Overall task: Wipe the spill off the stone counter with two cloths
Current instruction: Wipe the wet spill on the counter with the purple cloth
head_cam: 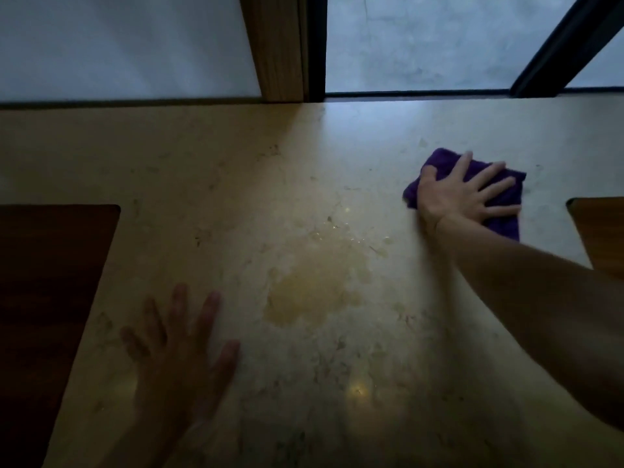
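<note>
Right hand down flat on the purple cloth, spill untouched mid-counter.

The right hand presses the purple cloth with fingers spread, far right on the stone counter, well apart from the yellowish spill. The left hand, blurred, fingers splayed and holding nothing, sits just left of the spill.

Dim scene; cool daylight enters through the window beyond the counter's far edge, glaring there. The left hand is blurred; the near corners darken.
</note>
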`<action>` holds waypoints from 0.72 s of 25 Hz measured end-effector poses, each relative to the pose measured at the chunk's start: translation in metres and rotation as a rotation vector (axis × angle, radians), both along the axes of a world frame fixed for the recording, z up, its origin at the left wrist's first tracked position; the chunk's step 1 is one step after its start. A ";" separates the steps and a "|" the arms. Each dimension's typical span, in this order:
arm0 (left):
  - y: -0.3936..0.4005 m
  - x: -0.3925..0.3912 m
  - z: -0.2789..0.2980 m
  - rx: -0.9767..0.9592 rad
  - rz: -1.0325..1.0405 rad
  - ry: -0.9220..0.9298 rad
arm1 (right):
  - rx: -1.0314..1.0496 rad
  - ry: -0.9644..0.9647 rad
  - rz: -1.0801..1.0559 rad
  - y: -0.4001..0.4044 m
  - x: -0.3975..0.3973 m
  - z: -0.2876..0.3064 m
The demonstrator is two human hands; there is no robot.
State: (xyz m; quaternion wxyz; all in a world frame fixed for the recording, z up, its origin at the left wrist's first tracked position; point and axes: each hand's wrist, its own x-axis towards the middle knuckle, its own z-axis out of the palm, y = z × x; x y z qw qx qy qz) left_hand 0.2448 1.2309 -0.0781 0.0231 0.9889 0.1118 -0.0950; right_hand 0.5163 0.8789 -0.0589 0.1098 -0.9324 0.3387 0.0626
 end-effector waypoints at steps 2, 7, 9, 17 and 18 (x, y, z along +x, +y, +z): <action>0.000 -0.002 -0.002 0.021 -0.011 -0.028 | 0.010 0.007 0.084 -0.003 0.050 0.002; 0.000 0.001 0.002 0.032 -0.026 -0.070 | -0.019 0.011 0.459 -0.003 0.102 0.002; -0.002 -0.001 0.001 0.014 -0.031 -0.080 | -0.001 0.002 0.638 -0.009 0.097 0.005; -0.002 -0.003 0.008 -0.014 -0.021 -0.053 | -0.074 0.032 1.074 0.002 -0.053 0.012; -0.002 -0.002 0.007 -0.029 -0.021 -0.062 | -0.082 0.037 1.099 0.002 -0.082 0.011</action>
